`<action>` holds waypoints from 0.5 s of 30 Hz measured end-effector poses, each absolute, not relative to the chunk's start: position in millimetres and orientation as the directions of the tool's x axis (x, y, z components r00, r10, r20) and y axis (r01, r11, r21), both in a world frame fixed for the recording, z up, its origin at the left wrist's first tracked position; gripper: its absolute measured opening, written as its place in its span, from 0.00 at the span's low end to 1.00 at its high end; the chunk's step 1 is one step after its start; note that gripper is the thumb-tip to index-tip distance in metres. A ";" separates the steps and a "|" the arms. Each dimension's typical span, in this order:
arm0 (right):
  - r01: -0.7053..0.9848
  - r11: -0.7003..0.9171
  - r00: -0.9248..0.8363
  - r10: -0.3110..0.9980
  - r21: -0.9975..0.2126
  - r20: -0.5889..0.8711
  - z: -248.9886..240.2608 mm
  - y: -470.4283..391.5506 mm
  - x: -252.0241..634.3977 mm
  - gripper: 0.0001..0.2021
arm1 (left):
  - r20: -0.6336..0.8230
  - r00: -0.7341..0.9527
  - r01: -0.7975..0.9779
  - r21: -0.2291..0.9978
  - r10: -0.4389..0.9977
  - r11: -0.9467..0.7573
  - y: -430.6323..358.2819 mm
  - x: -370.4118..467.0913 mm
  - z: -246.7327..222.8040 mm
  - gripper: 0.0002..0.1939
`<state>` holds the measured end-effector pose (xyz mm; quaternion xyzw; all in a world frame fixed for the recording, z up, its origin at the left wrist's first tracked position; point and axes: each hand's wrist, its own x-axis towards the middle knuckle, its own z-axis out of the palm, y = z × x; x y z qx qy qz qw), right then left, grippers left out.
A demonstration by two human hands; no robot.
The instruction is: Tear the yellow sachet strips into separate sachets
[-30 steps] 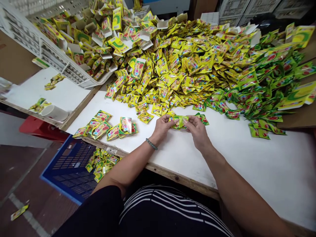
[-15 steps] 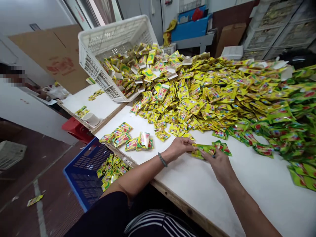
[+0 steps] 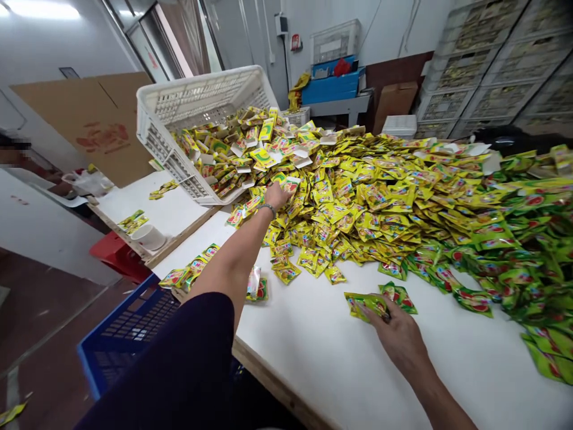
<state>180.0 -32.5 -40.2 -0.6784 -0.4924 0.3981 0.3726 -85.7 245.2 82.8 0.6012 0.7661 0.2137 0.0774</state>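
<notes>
My left hand (image 3: 277, 196), with a beaded bracelet at the wrist, reaches out to the near side of the heap. Its fingers are curled at a small printed carton (image 3: 292, 184), partly covering it. Over the white table, my right hand (image 3: 400, 334) pinches yellow-green snack packets (image 3: 364, 304) between thumb and fingers; how many cannot be made out. Just behind its fingers is a green packet (image 3: 399, 297) with red fruit print. Past the left forearm, several filled cartons (image 3: 197, 263) lie at the table's edge, some hidden by the arm.
A tipped white crate (image 3: 179, 167) spills open cartons onto a large heap of yellow packets (image 3: 358, 197). Green packets (image 3: 514, 251) lie on the right. Below the left edge is a blue crate (image 3: 120, 334). A white cup (image 3: 148, 237) stands on the side table. Another person is at far left.
My left hand has left the packets by the right hand and moved forward and left to the carton on the heap. My right hand keeps its packets. The view has tilted up.
</notes>
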 end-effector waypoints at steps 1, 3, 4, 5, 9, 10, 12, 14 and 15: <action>0.371 -0.237 0.207 0.964 -0.898 -0.169 -40.8 -30.8 182.8 0.24 | 0.173 -0.257 0.882 0.444 0.951 0.157 244.1 -82.0 83.1 0.20; 0.374 -0.238 0.253 0.956 -0.896 -0.148 -40.7 -27.3 188.2 0.25 | 0.282 -0.232 0.864 0.500 0.931 0.063 228.9 -74.5 87.1 0.13; 0.366 -0.235 0.279 0.951 -0.900 -0.135 -39.6 -26.0 190.4 0.24 | 0.333 -0.206 0.847 0.531 0.920 -0.002 214.9 -70.8 89.4 0.10; 0.342 -0.229 0.299 0.946 -0.911 -0.125 -37.7 -25.2 192.1 0.24 | 0.365 -0.168 0.820 0.567 0.916 -0.076 197.2 -67.0 90.6 0.09; 0.035 -0.117 0.280 0.954 -0.993 -0.102 -22.4 -25.9 195.4 0.21 | 0.130 0.159 0.537 0.820 0.979 -0.197 107.0 -47.3 75.4 0.12; -0.045 -0.066 0.306 0.949 -0.997 -0.077 -18.0 -26.0 196.2 0.21 | 0.023 0.257 0.466 0.873 0.966 -0.145 85.0 -40.9 67.1 0.13; -0.137 0.042 0.371 0.929 -0.990 -0.012 -11.8 -24.8 199.1 0.20 | -0.143 0.407 0.349 0.937 0.902 -0.009 48.7 -27.2 49.7 0.15; -0.176 0.093 0.357 0.934 -0.980 0.025 -10.5 -22.2 204.1 0.20 | -0.212 0.477 0.235 0.966 0.853 0.109 26.0 -14.3 34.8 0.18; -0.159 0.078 0.311 0.950 -0.984 0.025 -11.2 -20.9 207.4 0.20 | -0.221 0.486 0.181 0.972 0.846 0.150 19.6 -9.0 29.0 0.19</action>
